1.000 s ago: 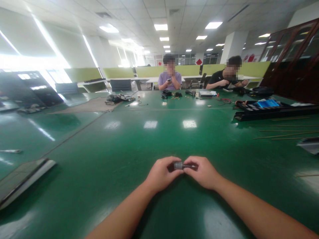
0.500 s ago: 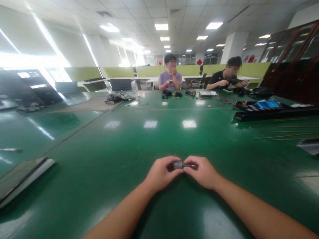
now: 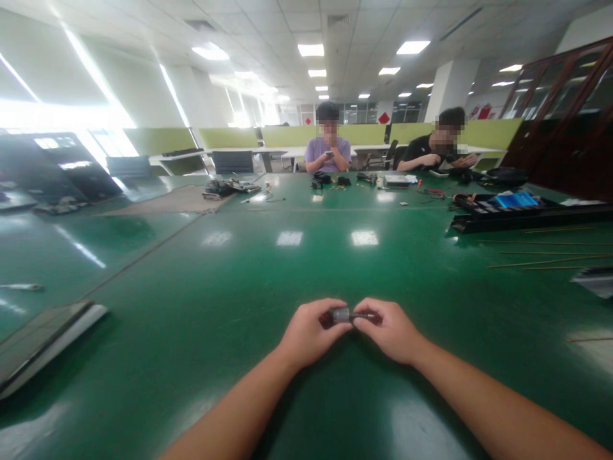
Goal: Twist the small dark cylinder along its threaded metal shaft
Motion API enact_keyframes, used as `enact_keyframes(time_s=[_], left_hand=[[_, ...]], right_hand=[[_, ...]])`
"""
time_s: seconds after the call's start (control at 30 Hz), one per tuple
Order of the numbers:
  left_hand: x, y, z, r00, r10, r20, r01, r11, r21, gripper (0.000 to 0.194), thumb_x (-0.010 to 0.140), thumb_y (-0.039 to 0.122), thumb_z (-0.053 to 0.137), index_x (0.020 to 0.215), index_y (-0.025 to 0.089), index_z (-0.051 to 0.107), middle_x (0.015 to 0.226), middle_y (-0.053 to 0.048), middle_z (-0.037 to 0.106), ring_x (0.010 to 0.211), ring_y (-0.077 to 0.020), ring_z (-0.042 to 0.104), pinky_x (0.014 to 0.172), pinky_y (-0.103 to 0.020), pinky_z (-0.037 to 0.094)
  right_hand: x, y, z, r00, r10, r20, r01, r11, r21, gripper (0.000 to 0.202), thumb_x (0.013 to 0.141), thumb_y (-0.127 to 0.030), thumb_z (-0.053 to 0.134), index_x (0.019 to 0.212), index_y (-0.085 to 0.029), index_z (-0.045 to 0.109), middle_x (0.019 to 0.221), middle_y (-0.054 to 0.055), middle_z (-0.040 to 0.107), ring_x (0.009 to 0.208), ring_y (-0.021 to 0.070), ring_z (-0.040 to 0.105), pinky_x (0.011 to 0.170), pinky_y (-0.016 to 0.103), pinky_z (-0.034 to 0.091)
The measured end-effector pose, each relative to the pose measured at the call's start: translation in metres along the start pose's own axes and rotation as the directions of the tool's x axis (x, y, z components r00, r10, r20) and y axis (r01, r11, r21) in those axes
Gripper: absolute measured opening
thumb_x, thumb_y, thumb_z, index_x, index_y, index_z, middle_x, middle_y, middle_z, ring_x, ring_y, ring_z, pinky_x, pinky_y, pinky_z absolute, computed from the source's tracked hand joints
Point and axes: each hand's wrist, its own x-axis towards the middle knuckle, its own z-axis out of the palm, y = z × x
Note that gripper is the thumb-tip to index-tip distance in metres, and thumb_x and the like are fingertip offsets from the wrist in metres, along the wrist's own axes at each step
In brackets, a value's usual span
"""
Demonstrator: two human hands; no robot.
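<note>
Between my two hands is a small motor rotor [image 3: 341, 315], a grey metal cylinder with a thin dark shaft, lying roughly level just above the green table [image 3: 230, 358]. My left hand [image 3: 311, 332] is closed around the cylinder end, thumb below and fingers above. The thumb and fingers of my right hand [image 3: 385, 329] pinch the shaft end, which points right. Fingers cover part of both ends.
A flat dark panel [image 3: 45, 338] with a pale edge lies at left. Thin rods [image 3: 550, 260] and a long black channel [image 3: 517, 222] are at right. Across the table, two people sit behind a grey box [image 3: 395, 181] and scattered parts.
My hands and the rotor stay almost in place, with only a very slight shift. The person opposite in purple has lowered their head a little.
</note>
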Motion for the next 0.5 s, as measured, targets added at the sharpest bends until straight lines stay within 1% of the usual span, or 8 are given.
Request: enact_keyframes(time_s=[0.17,0.37,0.5], left_hand=[[-0.0001,-0.0018,0.0001,1.000,-0.001,-0.004,0.001,1.000,-0.010,0.031,0.080,0.035,0.074,0.107,0.021,0.071,0.098,-0.005,0.075,0.080,-0.0175,0.069,0.073,-0.027,0.055],[-0.0003,0.0003,-0.0006,1.000,0.003,-0.021,-0.003,1.000,-0.014,0.029,0.080,0.033,0.074,0.105,0.020,0.071,0.096,-0.004,0.075,0.079,-0.0173,0.069,0.072,-0.026,0.055],[0.0003,0.0007,-0.0009,1.000,-0.009,-0.028,0.008,1.000,-0.022,0.029,0.079,0.032,0.075,0.105,0.020,0.071,0.096,-0.004,0.075,0.080,-0.0175,0.069,0.073,-0.027,0.055]], right_hand=[[-0.0005,-0.0006,0.0011,1.000,0.000,-0.017,0.000,1.000,-0.007,0.012,0.085,-0.028,0.064,0.090,-0.019,0.071,0.082,0.002,0.072,0.076,0.0180,0.066,0.071,0.027,0.048],[0.0001,-0.0011,0.0010,0.999,0.002,-0.043,-0.003,1.000,-0.015,0.013,0.086,-0.028,0.064,0.090,-0.019,0.071,0.083,0.002,0.073,0.076,0.0181,0.066,0.071,0.027,0.048],[0.0001,-0.0010,0.0011,0.999,0.011,-0.039,-0.011,1.000,-0.016,0.013,0.086,-0.028,0.063,0.091,-0.019,0.071,0.082,0.003,0.073,0.074,0.0178,0.066,0.070,0.027,0.048]])
